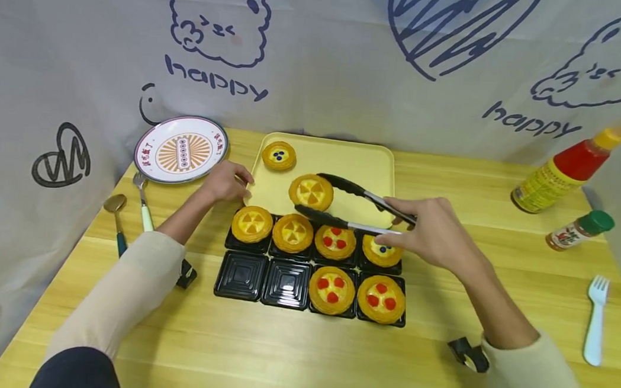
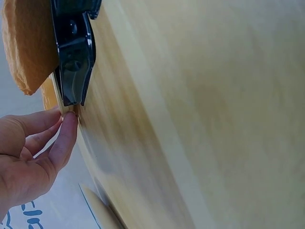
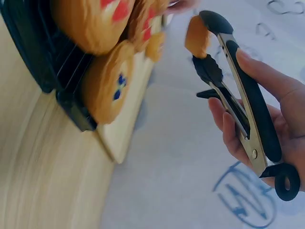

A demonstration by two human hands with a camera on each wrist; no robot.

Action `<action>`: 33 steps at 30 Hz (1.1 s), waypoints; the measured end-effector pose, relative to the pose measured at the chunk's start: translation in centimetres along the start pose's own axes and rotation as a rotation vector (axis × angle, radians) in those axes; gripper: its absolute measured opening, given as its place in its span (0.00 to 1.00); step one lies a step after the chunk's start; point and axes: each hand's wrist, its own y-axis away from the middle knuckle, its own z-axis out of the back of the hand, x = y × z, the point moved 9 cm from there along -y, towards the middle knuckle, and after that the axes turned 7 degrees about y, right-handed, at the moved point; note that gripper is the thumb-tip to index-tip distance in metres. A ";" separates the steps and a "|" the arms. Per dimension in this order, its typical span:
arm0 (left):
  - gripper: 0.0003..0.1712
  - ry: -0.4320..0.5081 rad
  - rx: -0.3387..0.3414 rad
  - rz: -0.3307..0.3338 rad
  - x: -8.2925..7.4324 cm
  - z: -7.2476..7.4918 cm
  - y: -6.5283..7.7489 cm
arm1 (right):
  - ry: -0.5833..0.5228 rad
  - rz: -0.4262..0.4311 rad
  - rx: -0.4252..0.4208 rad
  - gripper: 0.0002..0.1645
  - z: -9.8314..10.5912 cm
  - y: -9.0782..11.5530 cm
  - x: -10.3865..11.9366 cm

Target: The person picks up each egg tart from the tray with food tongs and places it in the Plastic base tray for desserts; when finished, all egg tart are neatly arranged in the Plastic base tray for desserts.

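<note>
My right hand (image 1: 428, 231) holds black-and-silver tongs (image 1: 366, 194), whose tips grip a tart with orange wedges (image 1: 311, 192) above the yellow tray (image 1: 355, 158). In the right wrist view that lifted tart (image 3: 197, 36) is seen edge-on between the tong heads. On the tray's far left lies a blueberry-topped tart (image 1: 278, 156). My left hand (image 1: 227, 181) pinches the tray's left edge, its thumb and fingers (image 2: 69, 136) close to a black box. Two rows of black plastic boxes (image 1: 241, 274) stand before the tray. Several hold wedge, red-topped or blueberry tarts; two at front left show ridged bottoms.
A patterned plate (image 1: 181, 149) leans back at the left, with a green-handled fork (image 1: 143, 198) and a spoon (image 1: 115, 206) near it. Toward the right are a red-and-yellow sauce bottle (image 1: 565, 168), a green-capped jar (image 1: 578, 230) and a pale fork (image 1: 595, 321). A drawn-on cloth hangs behind.
</note>
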 end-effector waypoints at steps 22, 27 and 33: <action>0.17 -0.043 0.055 0.017 -0.2 -0.3 0.0 | -0.046 0.211 0.119 0.38 -5.4 7.4 4.4; 0.18 -0.057 0.059 0.024 -0.3 -0.3 -0.1 | -0.028 0.190 0.115 0.38 -5.9 7.0 4.5; 0.18 -0.050 0.066 0.032 -0.2 -0.5 0.0 | -0.033 0.177 0.142 0.42 -5.9 7.0 4.5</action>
